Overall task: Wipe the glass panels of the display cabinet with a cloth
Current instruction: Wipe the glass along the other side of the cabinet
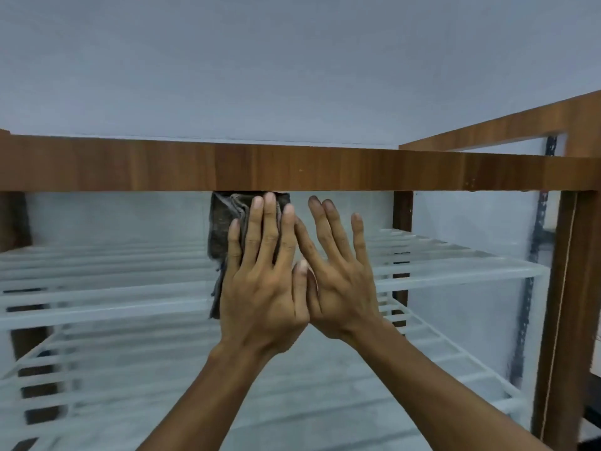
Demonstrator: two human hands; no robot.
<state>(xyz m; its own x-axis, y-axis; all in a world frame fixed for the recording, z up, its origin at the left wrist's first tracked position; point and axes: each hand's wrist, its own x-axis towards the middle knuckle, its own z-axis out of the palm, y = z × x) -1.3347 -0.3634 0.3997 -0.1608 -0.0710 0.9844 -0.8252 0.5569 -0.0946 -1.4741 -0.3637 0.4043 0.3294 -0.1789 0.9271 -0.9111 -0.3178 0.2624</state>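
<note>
A dark grey cloth (224, 222) lies flat against the cabinet's front glass panel (130, 222), just under the wooden top rail (292, 170). My left hand (263, 278) presses it to the glass with straight, spread fingers; most of the cloth is hidden behind the hand. Beside it, my right hand (338, 281) lies flat on the bare glass, fingers straight and spread, its thumb touching the left hand. It holds nothing.
Behind the glass run white slatted shelves (455, 265) on two levels. A wooden upright (566, 320) frames the cabinet's right edge, with a second rail (500, 125) leading back from the corner. A pale wall fills the upper view.
</note>
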